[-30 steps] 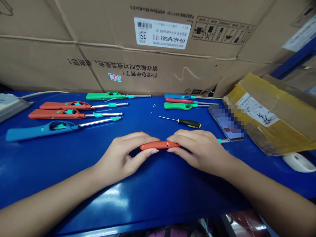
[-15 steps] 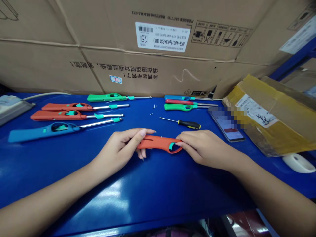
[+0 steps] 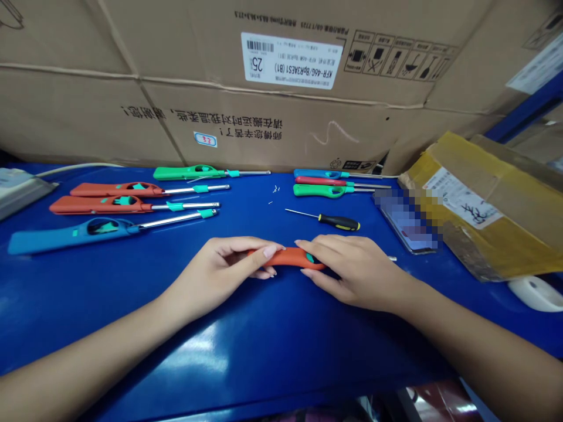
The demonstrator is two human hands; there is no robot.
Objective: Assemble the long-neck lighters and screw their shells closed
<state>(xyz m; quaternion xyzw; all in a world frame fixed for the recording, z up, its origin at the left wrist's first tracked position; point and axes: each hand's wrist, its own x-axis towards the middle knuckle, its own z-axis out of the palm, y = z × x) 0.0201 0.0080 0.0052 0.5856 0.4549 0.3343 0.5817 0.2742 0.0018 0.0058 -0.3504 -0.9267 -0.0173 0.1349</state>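
Observation:
Both hands hold an orange long-necked lighter (image 3: 288, 257) just above the blue tabletop. My left hand (image 3: 233, 261) is closed around the end of its handle, thumb on top. My right hand (image 3: 347, 264) grips it around the trigger opening, where a bit of green shows. The metal tip of the lighter pokes out past the right hand, and the rest of its neck is hidden under that hand. Behind the hands lies a black and yellow screwdriver (image 3: 339, 222), its shaft pointing left. Several tiny screws (image 3: 275, 189) are scattered farther back.
At the left lie a blue lighter (image 3: 73, 234), two orange ones (image 3: 101, 204) and a green one (image 3: 189, 172). Three more lighters (image 3: 319, 190) lie back right. A phone (image 3: 411, 228), a taped box (image 3: 492, 199) and a white mouse (image 3: 536, 293) stand right. A large carton (image 3: 211, 105) walls the back.
My right hand has slid left over the trigger part, fingers now across both sides. The metal tip shows past it. My left thumb has shifted right along the handle.

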